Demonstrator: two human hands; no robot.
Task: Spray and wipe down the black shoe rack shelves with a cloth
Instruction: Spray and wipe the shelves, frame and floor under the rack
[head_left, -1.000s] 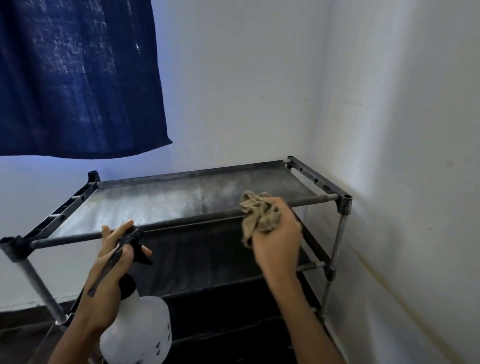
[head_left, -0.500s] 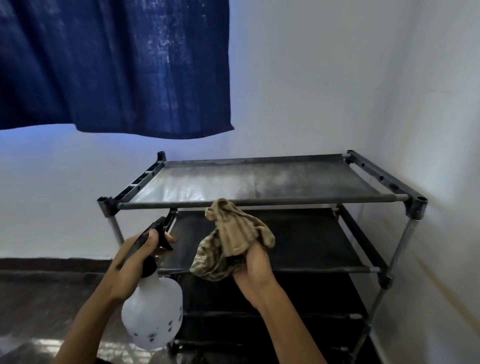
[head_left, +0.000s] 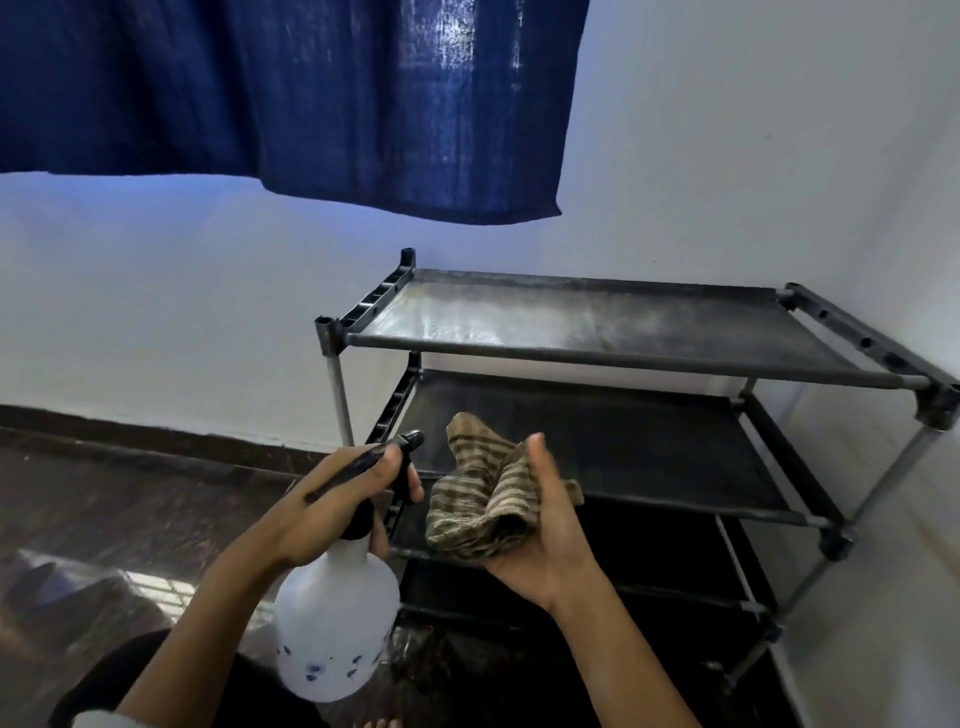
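The black shoe rack (head_left: 597, 353) stands in the room's corner, its top shelf glistening wet and streaked with grey. My left hand (head_left: 337, 499) grips the black trigger head of a white spray bottle (head_left: 337, 618), whose nozzle points toward the second shelf (head_left: 649, 441). My right hand (head_left: 545, 535), palm up, holds a crumpled brown striped cloth (head_left: 483, 499) in front of the second shelf's front bar. Both hands hover before the rack's left half. Lower shelves are dark and partly hidden by my arms.
A dark blue curtain (head_left: 311, 93) hangs above and left of the rack. White walls close in behind and on the right. Dark glossy floor (head_left: 130, 519) spreads to the left. My dark-clothed knee (head_left: 119, 670) shows at the bottom.
My right hand has dropped from the top shelf's front bar to second-shelf level and turned palm up, the cloth still in it. The view swung left and lower. The bottle's nozzle now faces the second shelf.
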